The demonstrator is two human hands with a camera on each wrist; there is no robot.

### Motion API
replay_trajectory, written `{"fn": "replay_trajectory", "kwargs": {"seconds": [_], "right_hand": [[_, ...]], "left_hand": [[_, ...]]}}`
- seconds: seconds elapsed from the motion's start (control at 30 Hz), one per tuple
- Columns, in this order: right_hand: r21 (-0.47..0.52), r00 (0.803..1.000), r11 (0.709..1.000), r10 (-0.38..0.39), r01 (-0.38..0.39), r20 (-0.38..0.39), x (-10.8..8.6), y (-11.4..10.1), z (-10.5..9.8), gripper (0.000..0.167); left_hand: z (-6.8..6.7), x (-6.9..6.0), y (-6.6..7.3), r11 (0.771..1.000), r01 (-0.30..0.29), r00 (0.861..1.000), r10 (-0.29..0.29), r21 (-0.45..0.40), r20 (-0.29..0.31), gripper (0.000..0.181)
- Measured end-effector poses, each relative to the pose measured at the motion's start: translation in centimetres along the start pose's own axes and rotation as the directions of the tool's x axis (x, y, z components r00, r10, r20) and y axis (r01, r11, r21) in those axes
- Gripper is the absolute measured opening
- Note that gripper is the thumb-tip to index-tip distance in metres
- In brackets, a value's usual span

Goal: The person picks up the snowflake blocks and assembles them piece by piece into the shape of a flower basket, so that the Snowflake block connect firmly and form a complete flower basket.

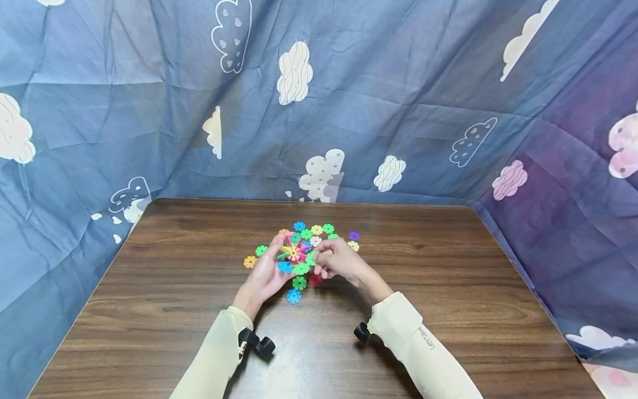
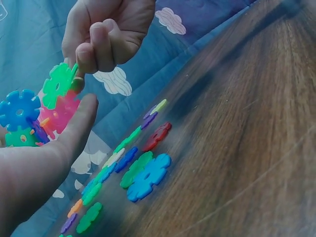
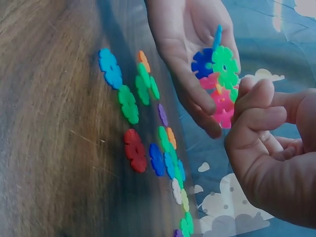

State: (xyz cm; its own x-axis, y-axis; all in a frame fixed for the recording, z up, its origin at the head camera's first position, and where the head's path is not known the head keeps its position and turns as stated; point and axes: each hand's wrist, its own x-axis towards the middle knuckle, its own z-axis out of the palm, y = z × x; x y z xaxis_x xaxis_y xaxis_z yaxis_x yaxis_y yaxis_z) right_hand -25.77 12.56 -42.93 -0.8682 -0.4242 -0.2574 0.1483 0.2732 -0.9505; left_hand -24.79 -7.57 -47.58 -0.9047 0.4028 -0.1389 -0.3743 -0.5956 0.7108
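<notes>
A cluster of interlocked plastic snowflake discs [image 1: 294, 253], pink, yellow, green and blue, is in my left hand [image 1: 266, 274], raised above the table. In the left wrist view, my left thumb [image 2: 81, 123] lies along the side of the pink disc [image 2: 64, 109], near a blue disc [image 2: 19, 111]. My right hand [image 1: 344, 260] is at the cluster's right side, its thumb and forefinger pinching a green snowflake disc [image 1: 311, 258] at the edge. In the right wrist view, the curled fingers [image 3: 256, 113] hide most of that contact.
Loose snowflake discs lie on the brown wooden table [image 1: 164, 310] beneath and behind the hands, among them a blue disc [image 1: 294, 296], a red disc [image 1: 315, 280], an orange disc [image 1: 250, 261] and a purple disc [image 1: 354, 235]. A patterned blue cloth [image 1: 349, 111] hangs behind the table.
</notes>
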Motion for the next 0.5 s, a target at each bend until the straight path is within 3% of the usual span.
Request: {"fn": "replay_trajectory", "kwargs": {"seconds": [0.2, 0.5], "right_hand": [[0.048, 1.000, 0.999, 0.008, -0.007, -0.021, 0.2, 0.4, 0.6, 0.012], [0.015, 0.999, 1.000, 0.014, -0.013, -0.041, 0.3, 0.5, 1.3, 0.010]], "left_hand": [[0.0, 0.0, 0.0, 1.000, -0.010, 1.000, 0.009, 0.024, 0.025, 0.035], [0.0, 0.1, 0.1, 0.993, 0.002, 0.999, 0.003, 0.121, -0.046, 0.035]]}}
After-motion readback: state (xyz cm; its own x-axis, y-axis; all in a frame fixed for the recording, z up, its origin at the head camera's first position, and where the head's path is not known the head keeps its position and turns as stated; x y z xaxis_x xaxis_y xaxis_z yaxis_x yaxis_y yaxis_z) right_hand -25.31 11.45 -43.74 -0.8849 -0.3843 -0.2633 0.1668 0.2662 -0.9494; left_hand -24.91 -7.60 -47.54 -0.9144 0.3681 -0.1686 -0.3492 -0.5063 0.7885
